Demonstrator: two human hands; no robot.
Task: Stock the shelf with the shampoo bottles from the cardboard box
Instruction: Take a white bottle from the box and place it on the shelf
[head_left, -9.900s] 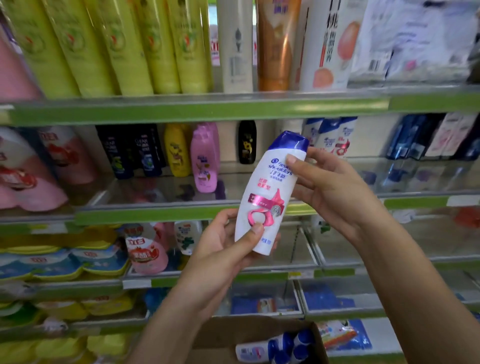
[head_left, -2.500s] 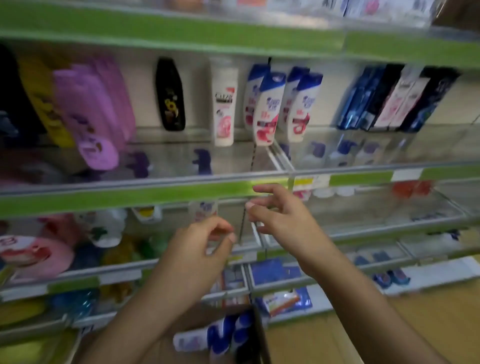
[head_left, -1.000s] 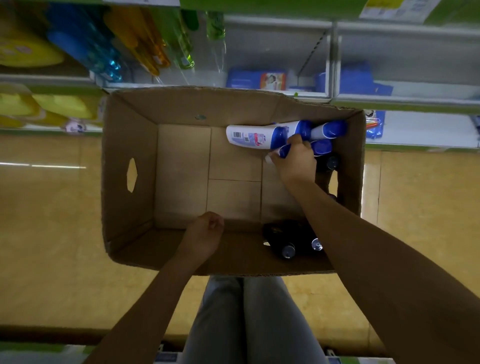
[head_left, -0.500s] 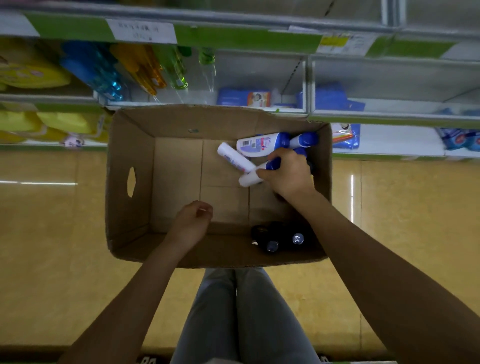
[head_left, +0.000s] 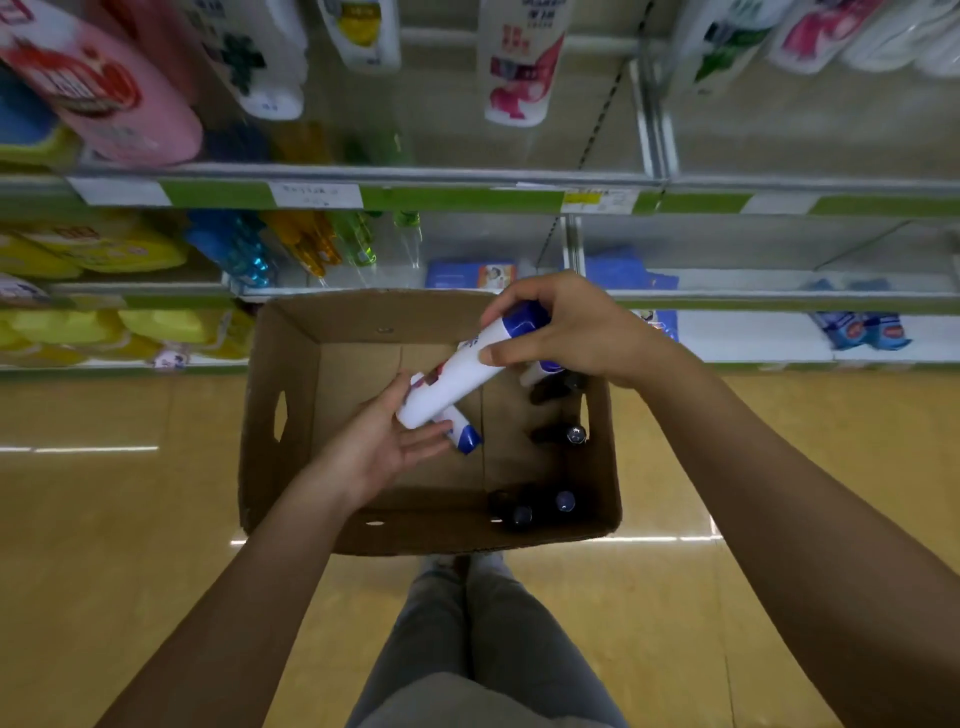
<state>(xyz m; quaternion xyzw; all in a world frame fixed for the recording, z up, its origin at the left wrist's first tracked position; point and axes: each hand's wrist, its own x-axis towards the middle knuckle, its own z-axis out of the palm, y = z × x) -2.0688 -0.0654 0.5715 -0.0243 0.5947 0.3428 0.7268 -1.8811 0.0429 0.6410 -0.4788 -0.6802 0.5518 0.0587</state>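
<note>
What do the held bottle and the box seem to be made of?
White shampoo bottle: probably smooth plastic, given its even, faintly glossy white body and blue cap. Cardboard box: matte brown cardboard, shown by its folded flaps, creases and punched handle slot.

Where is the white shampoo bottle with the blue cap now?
In the head view, the white shampoo bottle is centre, above the cardboard box, between the right hand and left hand.

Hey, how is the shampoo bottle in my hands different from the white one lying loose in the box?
The held bottle is above the cardboard box, gripped near its cap by the right hand, its base resting on the left hand; the loose bottle lies on the box floor, untouched. The held bottle's blue cap points toward the shelves; the loose bottle's cap points toward you. The held bottle partly hides the loose one. Both are white with blue caps.
</note>
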